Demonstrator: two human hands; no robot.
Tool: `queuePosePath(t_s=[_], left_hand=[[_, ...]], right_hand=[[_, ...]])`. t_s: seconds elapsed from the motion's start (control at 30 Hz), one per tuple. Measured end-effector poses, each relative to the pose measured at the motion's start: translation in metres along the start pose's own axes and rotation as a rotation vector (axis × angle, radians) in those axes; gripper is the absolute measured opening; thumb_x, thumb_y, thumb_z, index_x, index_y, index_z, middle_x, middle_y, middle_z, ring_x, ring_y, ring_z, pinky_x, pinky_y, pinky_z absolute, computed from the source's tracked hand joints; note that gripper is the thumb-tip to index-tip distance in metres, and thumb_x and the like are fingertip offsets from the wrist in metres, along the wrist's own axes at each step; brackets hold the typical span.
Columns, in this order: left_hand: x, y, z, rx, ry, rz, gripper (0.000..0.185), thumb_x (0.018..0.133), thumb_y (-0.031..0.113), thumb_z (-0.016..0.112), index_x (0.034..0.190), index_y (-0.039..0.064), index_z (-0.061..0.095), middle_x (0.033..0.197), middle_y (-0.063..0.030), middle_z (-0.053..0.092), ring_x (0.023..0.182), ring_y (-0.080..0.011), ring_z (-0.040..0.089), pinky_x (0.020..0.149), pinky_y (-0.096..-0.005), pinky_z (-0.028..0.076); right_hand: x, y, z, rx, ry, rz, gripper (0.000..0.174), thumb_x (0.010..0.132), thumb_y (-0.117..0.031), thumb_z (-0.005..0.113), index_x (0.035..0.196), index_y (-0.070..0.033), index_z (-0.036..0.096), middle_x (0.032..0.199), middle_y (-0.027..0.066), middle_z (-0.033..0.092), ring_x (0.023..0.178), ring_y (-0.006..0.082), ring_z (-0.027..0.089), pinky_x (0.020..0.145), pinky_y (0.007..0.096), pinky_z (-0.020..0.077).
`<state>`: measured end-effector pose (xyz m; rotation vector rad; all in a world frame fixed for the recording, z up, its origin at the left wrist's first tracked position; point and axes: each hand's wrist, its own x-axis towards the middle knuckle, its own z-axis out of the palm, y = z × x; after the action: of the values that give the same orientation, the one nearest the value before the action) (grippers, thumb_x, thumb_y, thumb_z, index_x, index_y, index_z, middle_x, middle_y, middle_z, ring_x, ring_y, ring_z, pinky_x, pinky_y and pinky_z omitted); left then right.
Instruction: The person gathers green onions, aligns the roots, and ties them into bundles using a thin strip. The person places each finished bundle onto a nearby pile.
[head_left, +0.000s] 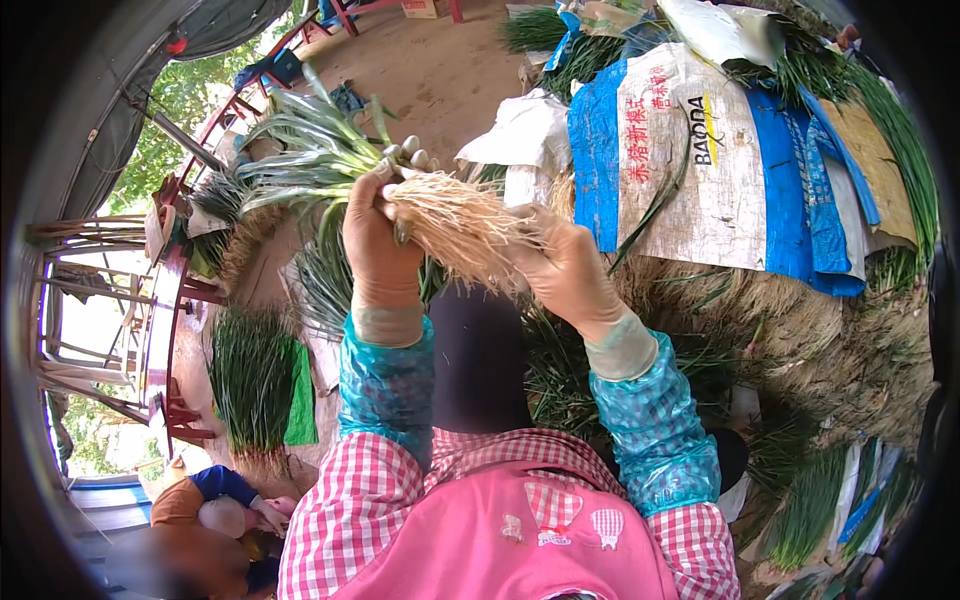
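Note:
My left hand, in a thin pale glove, grips a bundle of leafy green plants with long pale roots, perhaps Chinese chives or scallions. The green leaves fan out to the upper left. Several small rounded greyish-green tips stick up beside the fingers. The pale roots point right, toward my right hand, also gloved, whose fingers pinch the root ends. Teal plastic sleeves cover both forearms.
White and blue woven sacks lie over rooted plants at the right. A green bundle stands at the left near a red-framed table. Another person is at the lower left. More bundles lie at the lower right.

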<state>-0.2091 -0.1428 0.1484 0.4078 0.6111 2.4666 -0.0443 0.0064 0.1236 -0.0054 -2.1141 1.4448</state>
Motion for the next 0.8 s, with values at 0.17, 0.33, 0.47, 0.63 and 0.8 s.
queuePosePath(t_s=[0.17,0.33,0.47,0.63,0.8], left_hand=[[0.007,0.001,-0.016,0.023,0.109,0.072,0.030,0.095,0.012,0.045,0.115,-0.007,0.055,0.106,-0.0161,0.062,0.097,-0.0260,0.062,0.091,-0.0420,0.051],[0.001,-0.019,-0.002,-0.041,0.135,0.078,0.028,0.093,0.011,0.047,0.112,-0.007,0.057,0.102,-0.0162,0.063,0.099,-0.0263,0.062,0.093,-0.0420,0.050],[-0.008,-0.052,0.020,0.000,0.170,0.038,0.030,0.093,0.013,0.048,0.113,-0.008,0.058,0.097,-0.0151,0.064,0.089,-0.0235,0.062,0.087,-0.0365,0.052],[-0.008,-0.051,0.025,0.045,0.065,0.045,0.032,0.095,0.012,0.047,0.115,-0.011,0.057,0.095,-0.0136,0.063,0.087,-0.0220,0.060,0.090,-0.0362,0.051],[-0.001,-0.002,0.008,0.364,0.165,0.176,0.031,0.090,0.010,0.051,0.110,-0.012,0.062,0.080,-0.0123,0.068,0.054,-0.0082,0.052,0.052,-0.0192,0.041]], right_hand=[[-0.074,0.013,-0.063,0.183,0.138,0.310,0.015,0.097,-0.009,0.058,0.106,0.000,0.065,0.082,0.0083,0.069,0.061,0.0116,0.062,0.054,0.0263,0.0521],[-0.113,0.038,-0.086,-0.869,-0.530,0.693,0.052,0.089,-0.032,0.066,0.128,0.002,0.058,0.067,0.0120,0.065,0.054,0.0134,0.061,0.063,0.0338,0.0531],[-0.038,-0.032,-0.041,-0.051,-0.015,0.500,0.042,0.095,-0.022,0.063,0.131,-0.001,0.057,0.069,0.0044,0.064,0.051,0.0068,0.054,0.046,0.0229,0.0426],[-0.030,0.035,-0.035,-0.325,0.232,0.171,0.022,0.091,-0.018,0.063,0.108,-0.003,0.064,0.068,0.0023,0.062,0.051,0.0083,0.055,0.044,0.0237,0.0427],[-0.080,0.050,-0.081,-0.095,0.365,0.615,0.008,0.092,-0.013,0.061,0.090,-0.006,0.064,0.063,0.0025,0.058,0.050,0.0085,0.051,0.045,0.0219,0.0396]])
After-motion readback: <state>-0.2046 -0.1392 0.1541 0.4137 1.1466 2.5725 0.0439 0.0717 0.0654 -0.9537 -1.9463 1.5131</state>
